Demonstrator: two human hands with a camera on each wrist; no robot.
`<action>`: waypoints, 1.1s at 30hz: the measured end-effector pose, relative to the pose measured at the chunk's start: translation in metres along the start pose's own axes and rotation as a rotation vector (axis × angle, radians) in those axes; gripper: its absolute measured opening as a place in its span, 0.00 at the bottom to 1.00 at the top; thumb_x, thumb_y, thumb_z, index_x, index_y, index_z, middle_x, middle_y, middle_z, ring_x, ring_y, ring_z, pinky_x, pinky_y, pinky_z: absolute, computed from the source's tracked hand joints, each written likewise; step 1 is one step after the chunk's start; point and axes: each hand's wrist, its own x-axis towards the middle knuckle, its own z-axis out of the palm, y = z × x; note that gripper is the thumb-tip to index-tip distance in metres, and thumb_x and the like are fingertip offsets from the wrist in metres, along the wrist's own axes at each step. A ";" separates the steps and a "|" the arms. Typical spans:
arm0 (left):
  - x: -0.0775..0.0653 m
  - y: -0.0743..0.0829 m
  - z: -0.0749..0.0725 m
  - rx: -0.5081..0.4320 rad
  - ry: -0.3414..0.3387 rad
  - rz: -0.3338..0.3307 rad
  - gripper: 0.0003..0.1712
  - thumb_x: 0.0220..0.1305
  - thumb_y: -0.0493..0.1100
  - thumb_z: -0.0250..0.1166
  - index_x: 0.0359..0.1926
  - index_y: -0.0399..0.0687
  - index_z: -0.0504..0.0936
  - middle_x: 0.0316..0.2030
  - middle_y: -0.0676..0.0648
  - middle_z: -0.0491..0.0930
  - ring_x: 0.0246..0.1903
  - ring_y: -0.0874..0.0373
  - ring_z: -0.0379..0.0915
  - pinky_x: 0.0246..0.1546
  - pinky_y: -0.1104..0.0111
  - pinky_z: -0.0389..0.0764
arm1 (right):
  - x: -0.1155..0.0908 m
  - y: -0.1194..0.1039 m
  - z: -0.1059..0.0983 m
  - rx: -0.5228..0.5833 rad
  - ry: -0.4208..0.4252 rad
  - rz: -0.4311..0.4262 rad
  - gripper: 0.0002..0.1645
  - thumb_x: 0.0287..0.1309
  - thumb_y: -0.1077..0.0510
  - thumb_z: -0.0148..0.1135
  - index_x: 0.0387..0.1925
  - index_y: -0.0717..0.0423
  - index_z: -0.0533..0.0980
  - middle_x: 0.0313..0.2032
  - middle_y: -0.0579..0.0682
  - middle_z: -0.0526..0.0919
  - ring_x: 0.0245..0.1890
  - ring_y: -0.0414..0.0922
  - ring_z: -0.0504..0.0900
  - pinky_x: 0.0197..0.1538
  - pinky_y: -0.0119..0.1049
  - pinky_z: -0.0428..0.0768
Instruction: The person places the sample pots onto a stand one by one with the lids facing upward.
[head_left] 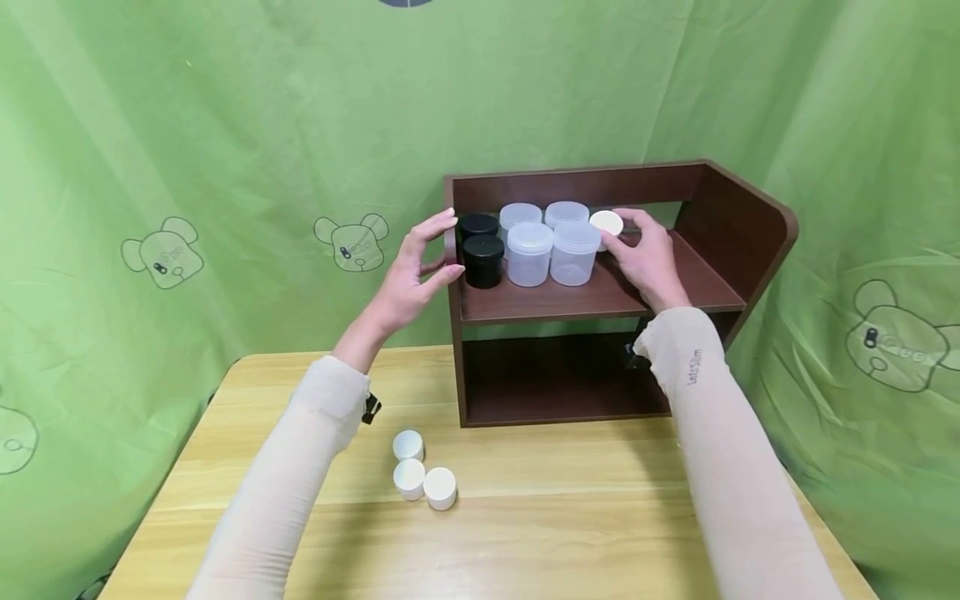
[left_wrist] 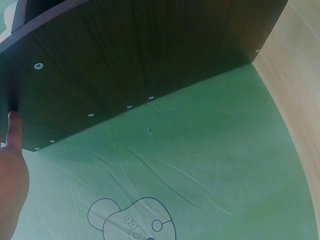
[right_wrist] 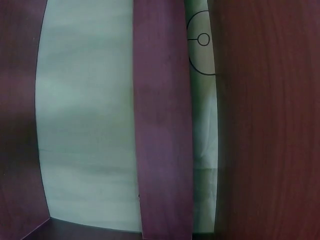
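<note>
A white jar stands lid up, its axis upright, on the upper board of the brown shelf, just right of the clear jars. The right hand, the nearer one, pinches it from the right. The left hand, thumb and fingers spread wide, touches the shelf's left side, beside the black jars. Three more white jars cluster on the table, near and left.
</note>
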 end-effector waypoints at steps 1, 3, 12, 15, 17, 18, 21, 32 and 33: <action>0.000 0.000 0.000 -0.001 -0.001 0.000 0.35 0.71 0.31 0.62 0.74 0.43 0.60 0.80 0.41 0.53 0.79 0.47 0.52 0.69 0.43 0.74 | 0.000 0.000 0.000 -0.005 -0.003 0.001 0.33 0.69 0.49 0.65 0.71 0.55 0.72 0.63 0.60 0.78 0.59 0.52 0.80 0.61 0.33 0.81; 0.000 -0.001 0.001 -0.001 -0.002 0.000 0.35 0.71 0.31 0.62 0.74 0.43 0.60 0.80 0.41 0.53 0.79 0.47 0.52 0.69 0.43 0.74 | 0.000 0.001 0.000 -0.014 -0.007 0.002 0.33 0.70 0.49 0.65 0.70 0.56 0.72 0.63 0.60 0.79 0.59 0.51 0.80 0.62 0.34 0.80; 0.002 0.002 0.000 0.000 -0.003 0.008 0.35 0.71 0.31 0.62 0.75 0.42 0.60 0.81 0.41 0.53 0.79 0.48 0.51 0.69 0.44 0.74 | 0.002 -0.001 -0.002 -0.053 -0.026 0.001 0.33 0.70 0.49 0.64 0.71 0.57 0.72 0.65 0.61 0.78 0.63 0.53 0.76 0.68 0.46 0.76; 0.002 0.003 0.000 -0.004 -0.003 0.012 0.35 0.71 0.31 0.62 0.74 0.42 0.60 0.80 0.40 0.53 0.79 0.47 0.51 0.68 0.42 0.74 | 0.002 -0.002 -0.002 -0.067 -0.035 -0.001 0.33 0.70 0.48 0.64 0.71 0.58 0.72 0.65 0.62 0.78 0.63 0.54 0.75 0.68 0.48 0.75; 0.002 0.003 -0.001 -0.005 -0.003 0.012 0.35 0.71 0.32 0.62 0.74 0.42 0.61 0.80 0.39 0.53 0.79 0.47 0.51 0.68 0.42 0.74 | 0.002 -0.002 -0.002 -0.070 -0.043 0.002 0.33 0.70 0.48 0.64 0.71 0.58 0.72 0.66 0.62 0.78 0.63 0.54 0.75 0.69 0.49 0.74; 0.002 0.003 -0.001 -0.006 -0.003 0.012 0.35 0.71 0.32 0.62 0.74 0.42 0.61 0.80 0.39 0.53 0.79 0.47 0.51 0.68 0.42 0.74 | 0.002 -0.002 -0.002 -0.071 -0.049 0.004 0.34 0.70 0.47 0.64 0.71 0.58 0.72 0.66 0.62 0.78 0.63 0.54 0.75 0.69 0.49 0.74; 0.002 0.003 0.000 -0.005 -0.002 0.008 0.35 0.71 0.32 0.62 0.74 0.42 0.61 0.80 0.39 0.53 0.79 0.47 0.51 0.68 0.42 0.74 | 0.002 -0.003 -0.002 -0.078 -0.061 0.012 0.34 0.71 0.46 0.63 0.71 0.57 0.72 0.65 0.62 0.78 0.63 0.54 0.75 0.69 0.49 0.75; 0.002 0.003 0.000 -0.012 0.001 0.012 0.34 0.71 0.31 0.62 0.74 0.42 0.61 0.80 0.39 0.53 0.79 0.48 0.52 0.68 0.43 0.74 | 0.004 -0.002 -0.002 -0.093 -0.099 0.066 0.35 0.73 0.44 0.58 0.74 0.55 0.68 0.67 0.62 0.75 0.65 0.55 0.73 0.72 0.52 0.73; 0.002 0.003 0.000 -0.010 0.001 0.009 0.34 0.71 0.32 0.62 0.74 0.42 0.61 0.80 0.39 0.53 0.79 0.48 0.52 0.68 0.43 0.75 | 0.004 -0.002 -0.002 -0.095 -0.101 0.072 0.35 0.74 0.44 0.58 0.74 0.55 0.68 0.68 0.62 0.75 0.65 0.55 0.73 0.72 0.52 0.73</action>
